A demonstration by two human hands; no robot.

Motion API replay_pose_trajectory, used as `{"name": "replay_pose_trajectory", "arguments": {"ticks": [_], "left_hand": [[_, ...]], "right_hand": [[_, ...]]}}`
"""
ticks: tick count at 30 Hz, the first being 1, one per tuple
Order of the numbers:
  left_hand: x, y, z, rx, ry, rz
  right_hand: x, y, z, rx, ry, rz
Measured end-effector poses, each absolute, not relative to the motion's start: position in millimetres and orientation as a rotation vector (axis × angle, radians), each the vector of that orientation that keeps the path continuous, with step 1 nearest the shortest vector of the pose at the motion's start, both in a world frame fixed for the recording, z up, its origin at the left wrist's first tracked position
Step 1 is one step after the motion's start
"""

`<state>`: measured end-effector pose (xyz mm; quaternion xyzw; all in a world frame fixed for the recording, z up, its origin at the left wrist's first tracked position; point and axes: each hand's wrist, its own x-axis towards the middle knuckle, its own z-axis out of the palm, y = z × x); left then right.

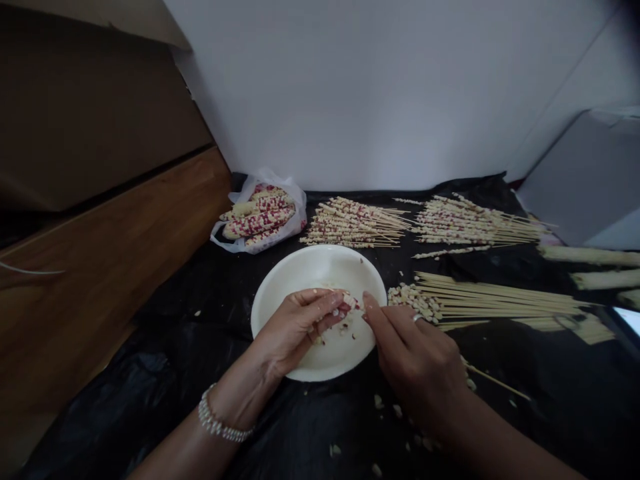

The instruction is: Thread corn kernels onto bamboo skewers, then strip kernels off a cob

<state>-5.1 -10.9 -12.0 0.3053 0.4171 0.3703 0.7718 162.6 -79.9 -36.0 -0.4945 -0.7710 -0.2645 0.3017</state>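
Note:
Over the white bowl [265, 287], my left hand [300, 320] is closed, its thumb and fingers pinching red-and-white corn kernels [353, 303]. My right hand [415, 347] is closed just right of it, fingertips close to those kernels. A thin bamboo skewer [500, 383] sticks out behind the right hand, in line with its fingertips; the middle of the skewer is hidden by the hand. A few loose kernels and reddish bits lie in the bowl. Just right of the bowl, a heap of pale kernels [413, 301] lies against a bundle of bare skewers [500, 300].
A plastic bag [295, 223] of red-and-white corn cobs [263, 221] stands behind the bowl. Two piles of kernel-threaded skewers [355, 223] [460, 220] lie along the back. Stripped cobs [595, 257] lie far right, near a lit screen [627, 320]. Black plastic sheet [200, 353] covers the surface.

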Motion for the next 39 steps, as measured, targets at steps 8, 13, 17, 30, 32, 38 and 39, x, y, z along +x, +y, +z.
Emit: {"name": "replay_pose_trajectory", "arguments": {"ticks": [8, 13, 17, 30, 32, 38, 39], "left_hand": [[-14, 0, -4, 0.383, 0.809, 0.826], [-23, 3, -9, 0.315, 0.881, 0.831], [-24, 3, -11, 0.331, 0.887, 0.855], [-24, 3, -11, 0.416, 0.848, 0.778], [-25, 1, -13, 0.454, 0.809, 0.767], [-21, -3, -6, 0.714, 0.889, 0.816], [-20, -4, -4, 0.845, 0.922, 0.835]], "right_hand": [[169, -78, -38, -1.338, -2.055, -0.671], [169, -78, -42, -1.318, -2.068, -0.698], [169, -79, -44, -1.315, -2.068, -0.675], [169, -78, -45, -1.310, -2.084, -0.668], [169, -79, -45, -1.314, -2.086, -0.654], [169, -78, -41, -1.319, -2.068, -0.678], [169, -77, -40, -1.318, -2.065, -0.676]]}}
